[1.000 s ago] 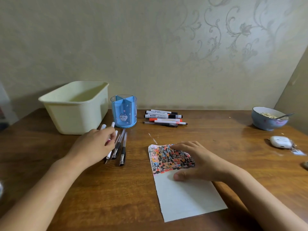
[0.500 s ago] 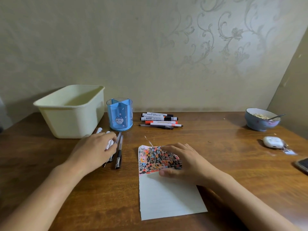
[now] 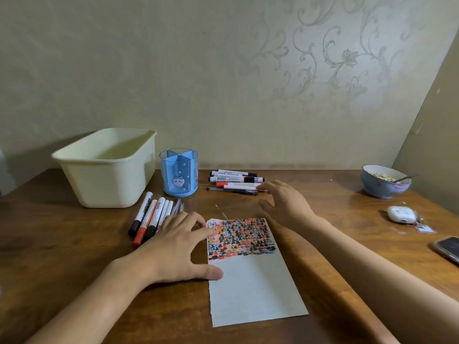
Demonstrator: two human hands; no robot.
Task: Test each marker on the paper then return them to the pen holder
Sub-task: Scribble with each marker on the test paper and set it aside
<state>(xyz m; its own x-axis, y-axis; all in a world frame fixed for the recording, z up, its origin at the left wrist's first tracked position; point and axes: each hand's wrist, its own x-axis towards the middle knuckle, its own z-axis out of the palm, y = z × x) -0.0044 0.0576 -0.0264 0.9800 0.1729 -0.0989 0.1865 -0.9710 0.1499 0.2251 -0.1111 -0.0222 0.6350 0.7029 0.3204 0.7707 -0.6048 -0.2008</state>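
Paper (image 3: 253,289) lies under your spread left hand (image 3: 178,247); your right hand (image 3: 283,202), fingers spread, reaches the markers (image 3: 236,181), holding nothing.

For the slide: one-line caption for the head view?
Left hand steadies test paper; right hand reaches for markers beside pen holder.

Tub (image 3: 106,170), bowl (image 3: 383,186), earbud case (image 3: 401,214), phone (image 3: 448,248)
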